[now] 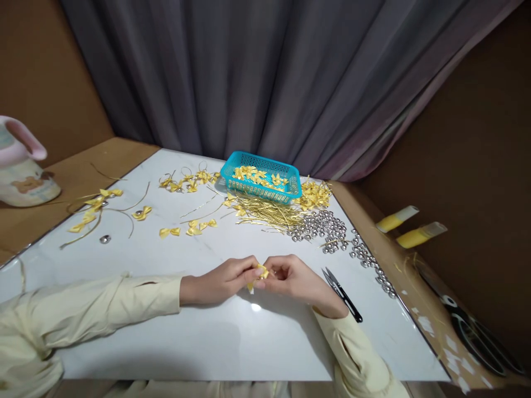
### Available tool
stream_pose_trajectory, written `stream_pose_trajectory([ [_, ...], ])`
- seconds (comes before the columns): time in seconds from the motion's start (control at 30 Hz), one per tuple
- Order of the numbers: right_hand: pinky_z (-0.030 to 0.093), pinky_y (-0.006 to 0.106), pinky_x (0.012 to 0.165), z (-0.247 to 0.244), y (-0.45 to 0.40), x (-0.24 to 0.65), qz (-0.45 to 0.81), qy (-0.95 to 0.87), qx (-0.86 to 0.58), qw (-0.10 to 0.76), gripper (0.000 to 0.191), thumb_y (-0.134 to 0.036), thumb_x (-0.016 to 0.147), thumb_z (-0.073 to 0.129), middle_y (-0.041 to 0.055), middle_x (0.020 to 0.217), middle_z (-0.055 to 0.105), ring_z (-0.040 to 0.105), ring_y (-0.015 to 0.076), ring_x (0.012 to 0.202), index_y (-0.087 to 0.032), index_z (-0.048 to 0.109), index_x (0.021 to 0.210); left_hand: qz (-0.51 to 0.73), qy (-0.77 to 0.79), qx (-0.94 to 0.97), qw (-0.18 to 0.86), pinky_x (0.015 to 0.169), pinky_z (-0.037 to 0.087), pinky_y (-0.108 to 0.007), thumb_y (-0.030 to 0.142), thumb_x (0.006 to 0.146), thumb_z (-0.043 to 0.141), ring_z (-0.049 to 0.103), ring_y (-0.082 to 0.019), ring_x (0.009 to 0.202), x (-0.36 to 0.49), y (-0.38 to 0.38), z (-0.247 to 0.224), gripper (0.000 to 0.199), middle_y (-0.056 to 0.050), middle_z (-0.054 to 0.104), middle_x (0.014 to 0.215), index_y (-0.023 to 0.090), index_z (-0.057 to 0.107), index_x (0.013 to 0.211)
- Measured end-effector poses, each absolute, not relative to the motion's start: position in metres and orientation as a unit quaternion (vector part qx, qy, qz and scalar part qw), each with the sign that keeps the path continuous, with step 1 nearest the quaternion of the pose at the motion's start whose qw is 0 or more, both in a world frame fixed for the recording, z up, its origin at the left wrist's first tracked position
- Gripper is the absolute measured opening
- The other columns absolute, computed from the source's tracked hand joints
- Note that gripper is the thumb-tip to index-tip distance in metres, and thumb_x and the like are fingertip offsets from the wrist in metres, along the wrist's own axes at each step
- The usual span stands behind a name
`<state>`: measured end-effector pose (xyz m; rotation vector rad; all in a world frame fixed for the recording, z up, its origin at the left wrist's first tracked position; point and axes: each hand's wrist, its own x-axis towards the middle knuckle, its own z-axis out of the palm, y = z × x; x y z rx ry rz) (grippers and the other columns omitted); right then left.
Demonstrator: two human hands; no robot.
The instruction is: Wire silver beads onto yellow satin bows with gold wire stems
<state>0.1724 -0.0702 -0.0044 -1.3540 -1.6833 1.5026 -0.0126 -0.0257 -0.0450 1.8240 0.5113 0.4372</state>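
Note:
My left hand (234,279) pinches a yellow ribbon bow (263,271) above the white board, near its front middle. From the other side my right hand (288,278) closes its fingertips at the same bow; whether a cord or bell is also between them is hidden. Past the hands lie loose yellow bows (194,227), a bundle of gold cords (269,213) and a heap of small silver bells (323,226). A black pair of thread snips (342,294) rests beside my right wrist.
A turquoise basket (226,171) holding several bows stands at the board's back edge, with a pile of bows (314,195) beside it. At left are bows on cords (96,204) and a pink-handled mug (25,177). Large scissors (477,337) and yellow ribbon rolls (415,236) sit right.

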Motion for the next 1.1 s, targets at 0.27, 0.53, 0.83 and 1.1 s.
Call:
stream_pose_trajectory([
  [0.27, 0.03, 0.021, 0.049, 0.005, -0.073, 0.176, 0.514, -0.675, -0.486, 0.212, 0.041, -0.044, 0.09, 0.048, -0.004, 0.052, 0.047, 0.036, 0.0073, 0.048, -0.015, 0.051, 0.061, 0.218, 0.227, 0.77, 0.556, 0.059, 0.036, -0.022, 0.038, 0.094, 0.034, 0.043, -0.012, 0.062, -0.012, -0.024, -0.05, 0.029, 0.002, 0.046, 0.068, 0.018, 0.049, 0.079],
  [0.53, 0.023, 0.022, 0.048, -0.016, -0.067, 0.174, 0.262, -0.737, -0.563, 0.267, 0.033, -0.027, 0.091, 0.04, -0.0062, 0.05, 0.034, 0.032, 0.0086, 0.046, -0.019, 0.036, 0.059, 0.352, 0.394, 0.639, 0.559, 0.071, 0.044, -0.026, 0.043, 0.084, 0.054, 0.055, -0.016, 0.078, -0.007, -0.021, -0.044, 0.029, -0.003, 0.063, 0.084, 0.016, 0.062, 0.088],
  [0.83, 0.026, 0.022, 0.049, -0.028, -0.072, 0.164, 0.24, -0.778, -0.528, 0.241, 0.021, -0.021, 0.089, 0.045, -0.0042, 0.055, 0.048, 0.037, 0.0091, 0.046, -0.02, 0.041, 0.068, 0.269, 0.327, 0.597, 0.682, 0.073, 0.046, -0.026, 0.042, 0.083, 0.056, 0.059, -0.018, 0.076, -0.005, -0.028, -0.042, 0.036, -0.007, 0.071, 0.081, 0.01, 0.071, 0.077],
  [1.1, 0.03, 0.021, 0.048, -0.022, -0.071, 0.165, 0.292, -0.761, -0.519, 0.257, 0.024, -0.031, 0.081, 0.061, -0.005, 0.054, 0.047, 0.04, 0.0087, 0.048, -0.019, 0.044, 0.069, 0.257, 0.333, 0.539, 0.73, 0.07, 0.049, -0.027, 0.039, 0.076, 0.067, 0.063, -0.018, 0.075, -0.004, -0.025, -0.043, 0.031, -0.009, 0.071, 0.081, 0.009, 0.072, 0.081],
])
